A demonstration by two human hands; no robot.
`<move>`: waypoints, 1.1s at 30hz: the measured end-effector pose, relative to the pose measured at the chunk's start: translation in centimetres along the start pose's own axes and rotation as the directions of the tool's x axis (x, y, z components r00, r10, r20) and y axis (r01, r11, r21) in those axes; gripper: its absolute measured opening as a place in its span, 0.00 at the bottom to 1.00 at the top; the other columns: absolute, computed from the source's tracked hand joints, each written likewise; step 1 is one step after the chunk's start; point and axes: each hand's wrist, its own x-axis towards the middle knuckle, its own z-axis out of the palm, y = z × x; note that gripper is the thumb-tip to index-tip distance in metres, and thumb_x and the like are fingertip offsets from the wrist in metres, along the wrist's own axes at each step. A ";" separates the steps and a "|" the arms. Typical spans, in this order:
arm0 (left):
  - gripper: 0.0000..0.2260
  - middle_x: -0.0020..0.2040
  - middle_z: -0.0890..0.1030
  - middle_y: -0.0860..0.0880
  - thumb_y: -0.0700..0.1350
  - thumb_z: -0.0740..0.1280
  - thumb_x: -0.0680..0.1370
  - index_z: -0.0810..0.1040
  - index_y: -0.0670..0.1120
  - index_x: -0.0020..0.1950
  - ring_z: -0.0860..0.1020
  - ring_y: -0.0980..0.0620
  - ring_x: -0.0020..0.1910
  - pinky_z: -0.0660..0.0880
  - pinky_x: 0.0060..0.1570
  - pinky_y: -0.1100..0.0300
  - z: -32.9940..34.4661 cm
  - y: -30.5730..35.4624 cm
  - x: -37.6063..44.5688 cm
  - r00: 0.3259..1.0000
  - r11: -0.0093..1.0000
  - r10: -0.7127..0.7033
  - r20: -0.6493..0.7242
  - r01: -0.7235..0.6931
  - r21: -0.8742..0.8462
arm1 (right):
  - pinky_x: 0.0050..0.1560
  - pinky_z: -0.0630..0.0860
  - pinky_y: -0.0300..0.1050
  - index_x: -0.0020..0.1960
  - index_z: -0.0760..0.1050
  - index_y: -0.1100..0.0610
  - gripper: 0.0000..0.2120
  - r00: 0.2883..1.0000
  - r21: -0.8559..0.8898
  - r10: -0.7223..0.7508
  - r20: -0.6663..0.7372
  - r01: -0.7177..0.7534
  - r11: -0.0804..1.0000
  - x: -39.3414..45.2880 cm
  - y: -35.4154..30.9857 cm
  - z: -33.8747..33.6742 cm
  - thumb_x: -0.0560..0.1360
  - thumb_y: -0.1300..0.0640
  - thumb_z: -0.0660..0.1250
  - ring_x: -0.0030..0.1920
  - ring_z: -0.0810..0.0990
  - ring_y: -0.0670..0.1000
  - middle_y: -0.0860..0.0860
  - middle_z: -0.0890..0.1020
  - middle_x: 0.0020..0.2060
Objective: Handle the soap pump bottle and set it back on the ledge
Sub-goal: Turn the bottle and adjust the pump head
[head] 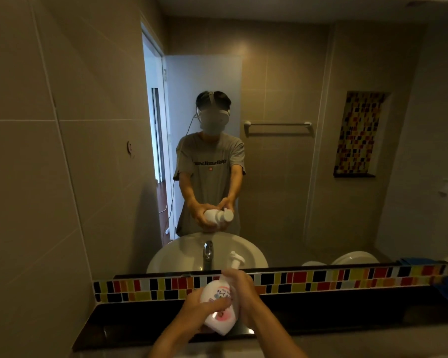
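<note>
1 view only, from a wide-angle camera worn on the person's head. It faced forward and slightly down, square onto the wall mirror (243, 140) above a dark ledge (321, 303) with a mosaic tile strip (308, 279). The hands sat close beneath the lens at the bottom centre: left hand (202, 310), right hand (243, 288), forearms entering from the lower edge. Straight lines bowed toward the frame edges. The mirror returned a reverse look at the same spot: the headset (214, 120) at mid-height and the sink (181, 254) below it. No other view to overlap with.
</note>
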 end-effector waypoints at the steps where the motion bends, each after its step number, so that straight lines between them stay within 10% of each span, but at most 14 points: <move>1: 0.27 0.52 0.83 0.40 0.45 0.79 0.64 0.76 0.44 0.60 0.82 0.41 0.51 0.80 0.48 0.48 -0.5 0.0 -0.1 0.994 0.995 -0.051 0.100 0.059 -0.083 | 0.48 0.80 0.52 0.55 0.75 0.61 0.14 0.998 0.037 0.018 0.059 -0.020 0.999 0.0 -0.3 -0.5 0.74 0.55 0.68 0.44 0.84 0.59 0.61 0.84 0.45; 4: 0.28 0.49 0.85 0.38 0.44 0.81 0.60 0.78 0.42 0.57 0.83 0.39 0.50 0.80 0.49 0.47 -1.6 -0.3 -0.1 0.974 0.982 -0.094 0.207 0.124 -0.142 | 0.47 0.81 0.52 0.58 0.77 0.64 0.18 0.986 -0.008 0.060 0.156 -0.059 0.998 -0.2 -0.7 -1.3 0.72 0.55 0.69 0.41 0.85 0.58 0.58 0.85 0.41; 9: 0.27 0.52 0.80 0.50 0.49 0.81 0.62 0.75 0.50 0.57 0.80 0.53 0.50 0.80 0.45 0.60 0.1 -0.2 -0.2 0.985 0.945 0.137 -0.102 -0.099 0.312 | 0.45 0.83 0.51 0.56 0.76 0.60 0.16 0.990 -0.147 -0.026 -0.138 0.006 0.989 0.5 0.3 0.2 0.75 0.49 0.71 0.48 0.86 0.59 0.59 0.86 0.47; 15: 0.23 0.51 0.83 0.39 0.48 0.77 0.64 0.78 0.44 0.56 0.82 0.41 0.51 0.81 0.50 0.46 -0.3 0.8 -0.8 0.993 0.988 -0.092 0.080 0.101 -0.114 | 0.48 0.80 0.54 0.49 0.77 0.61 0.11 0.993 0.053 0.013 0.120 -0.020 0.998 -0.3 -0.6 -1.3 0.74 0.54 0.67 0.40 0.84 0.58 0.59 0.85 0.38; 21: 0.26 0.51 0.80 0.53 0.50 0.81 0.63 0.74 0.53 0.57 0.80 0.55 0.47 0.77 0.41 0.66 -0.2 -0.2 -0.8 0.945 0.883 0.302 -0.128 -0.227 0.411 | 0.44 0.82 0.48 0.58 0.77 0.60 0.17 0.997 -0.162 -0.048 -0.059 0.038 0.986 -0.2 -0.4 -0.2 0.75 0.50 0.72 0.50 0.86 0.57 0.58 0.86 0.50; 27: 0.26 0.52 0.83 0.39 0.53 0.77 0.61 0.79 0.45 0.56 0.82 0.41 0.50 0.80 0.45 0.48 -1.4 0.3 -0.7 0.992 0.991 -0.081 0.099 0.091 -0.100 | 0.55 0.79 0.57 0.51 0.76 0.61 0.08 0.988 0.058 -0.049 0.144 0.041 0.997 -0.4 -1.1 -0.8 0.74 0.58 0.68 0.44 0.84 0.59 0.59 0.85 0.42; 33: 0.24 0.48 0.82 0.50 0.51 0.80 0.65 0.77 0.49 0.57 0.82 0.53 0.46 0.80 0.39 0.62 -0.9 -0.4 0.0 0.968 0.943 0.211 -0.135 -0.166 0.287 | 0.43 0.83 0.48 0.59 0.75 0.58 0.16 0.994 -0.132 -0.101 -0.036 0.095 0.987 0.0 -0.8 0.5 0.75 0.53 0.72 0.48 0.87 0.56 0.58 0.86 0.50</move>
